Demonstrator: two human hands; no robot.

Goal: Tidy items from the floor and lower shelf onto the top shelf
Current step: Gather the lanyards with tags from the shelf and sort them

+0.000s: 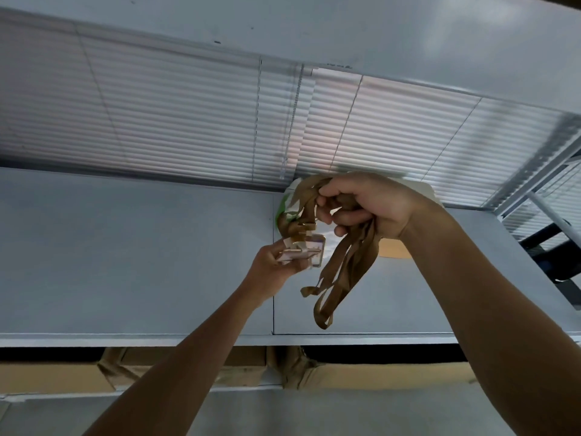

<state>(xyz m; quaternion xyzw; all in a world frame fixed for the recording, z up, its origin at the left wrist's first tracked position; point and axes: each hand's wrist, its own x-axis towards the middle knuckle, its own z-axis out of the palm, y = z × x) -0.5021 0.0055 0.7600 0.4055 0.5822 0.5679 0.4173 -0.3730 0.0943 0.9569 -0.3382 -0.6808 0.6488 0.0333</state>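
Dim, backlit, soft wide-angle blur

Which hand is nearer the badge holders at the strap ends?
Left. The left hand grips the badge holders directly; the right hand is up and to the right, bunching the brown straps.

Two bare forearms belong to the person wearing the camera, entering from the bottom of the frame and narrowing toward the middle. No sleeve shows on either arm as far as the frame's lower edge. The left hand (273,262), just left of centre, and the right hand (371,204), right of centre and higher up, are both uncovered. The wrists are bare, and the fingers carry no visible rings.
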